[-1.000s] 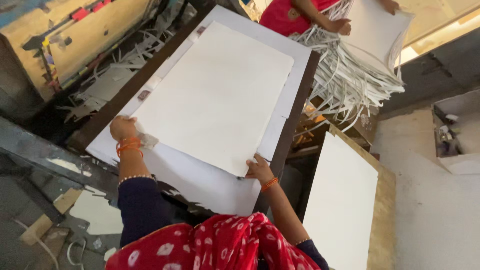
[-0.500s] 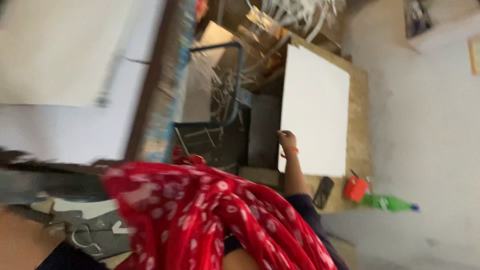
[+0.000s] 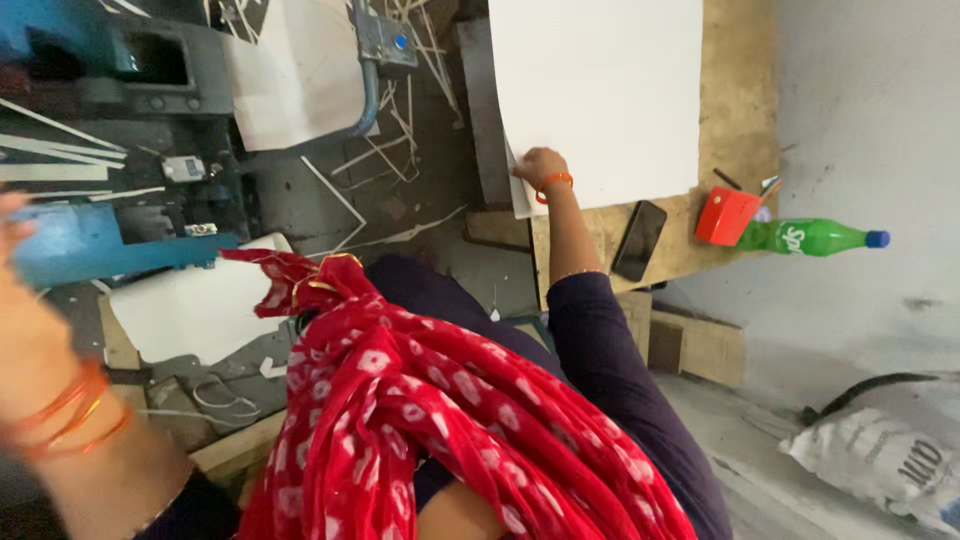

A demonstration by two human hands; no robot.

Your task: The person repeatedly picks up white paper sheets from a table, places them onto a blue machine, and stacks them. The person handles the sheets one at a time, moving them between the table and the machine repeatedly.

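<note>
The view has swung away from the large white sheets on the dark board a second ago and now looks down at a stack of white paper sheets [image 3: 600, 95] on a worn wooden tabletop [image 3: 735, 110]. The right hand [image 3: 540, 170] has come to the stack's near corner; its fingers [image 3: 522, 172] curl over the edge, pinching the top sheets. Just beyond those fingers, toward the wrist side, lie a black phone [image 3: 639, 240], a red box [image 3: 727, 216] and a green plastic bottle [image 3: 815, 237]. The left hand [image 3: 20, 240] is raised, blurred; its fingers cannot be told.
</note>
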